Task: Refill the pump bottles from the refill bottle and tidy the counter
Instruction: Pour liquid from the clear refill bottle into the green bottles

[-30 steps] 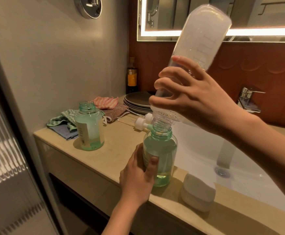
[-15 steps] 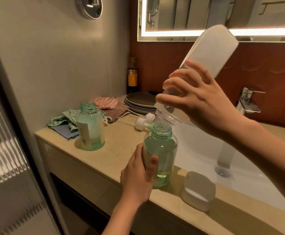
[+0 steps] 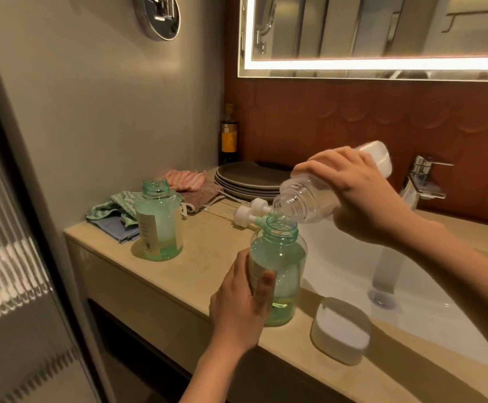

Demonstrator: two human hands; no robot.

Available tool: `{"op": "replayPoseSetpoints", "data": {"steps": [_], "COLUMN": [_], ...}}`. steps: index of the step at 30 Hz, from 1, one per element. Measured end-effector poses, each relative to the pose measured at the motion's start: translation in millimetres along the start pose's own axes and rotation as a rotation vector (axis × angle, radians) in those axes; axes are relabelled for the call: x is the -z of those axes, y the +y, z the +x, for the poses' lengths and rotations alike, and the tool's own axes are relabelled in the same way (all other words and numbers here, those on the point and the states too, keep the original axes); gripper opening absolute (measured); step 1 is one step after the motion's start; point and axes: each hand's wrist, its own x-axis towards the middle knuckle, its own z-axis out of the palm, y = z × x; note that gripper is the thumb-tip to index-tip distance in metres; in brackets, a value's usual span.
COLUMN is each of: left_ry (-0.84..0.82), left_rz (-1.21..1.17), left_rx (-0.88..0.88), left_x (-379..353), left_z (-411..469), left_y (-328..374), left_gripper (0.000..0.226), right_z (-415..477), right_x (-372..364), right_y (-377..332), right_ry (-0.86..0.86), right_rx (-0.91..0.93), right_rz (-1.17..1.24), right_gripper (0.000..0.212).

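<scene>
My left hand (image 3: 241, 303) grips an open green pump bottle (image 3: 280, 263) standing at the counter's front edge, with a little liquid at its bottom. My right hand (image 3: 350, 196) holds the clear refill bottle (image 3: 303, 199) almost level, its open mouth just above and beside the green bottle's neck. A second open green bottle (image 3: 158, 219) stands to the left on the counter. Two white pump heads (image 3: 251, 212) lie on the counter behind the held bottle. A white cap (image 3: 340, 330) rests near the front edge at the right.
Folded cloths (image 3: 115, 213) lie at the left wall and a stack of dark plates (image 3: 248, 178) with a brown bottle (image 3: 229, 135) sits at the back. The white sink (image 3: 353, 266) and chrome tap (image 3: 422, 181) are on the right.
My right hand has swung the refill bottle down from nearly upside down over the green bottle to almost level, lifting its mouth off the neck. The left hand stayed in place.
</scene>
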Motion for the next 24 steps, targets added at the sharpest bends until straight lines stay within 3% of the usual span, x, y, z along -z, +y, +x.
{"op": "replayPoseSetpoints", "data": {"steps": [7,11,16,24], "left_ry": [-0.073,-0.156,-0.126,-0.031], "left_rz": [-0.047,-0.088,-0.181,-0.137], "left_rx": [0.051,0.121,0.128,0.138], "left_x": [4.3,7.9,10.2,10.8], "left_z": [-0.5,0.8,1.5,0.5], "left_y": [4.3,6.9,4.1,-0.2], "left_gripper": [0.097,0.093,0.086,0.080], "right_z": [-15.7,-5.3,23.6,65.8], "right_x": [-12.3,-19.3,-34.9,-83.4], "right_y": [3.0,8.7,5.3,-24.2], "right_ry": [-0.155,-0.068,0.030,-0.067], "right_rx": [-0.267,-0.437,-0.582,-0.549], "right_rz": [0.539,0.799,1.127,1.235], "right_gripper": [0.082,0.094,0.106,0.103]}}
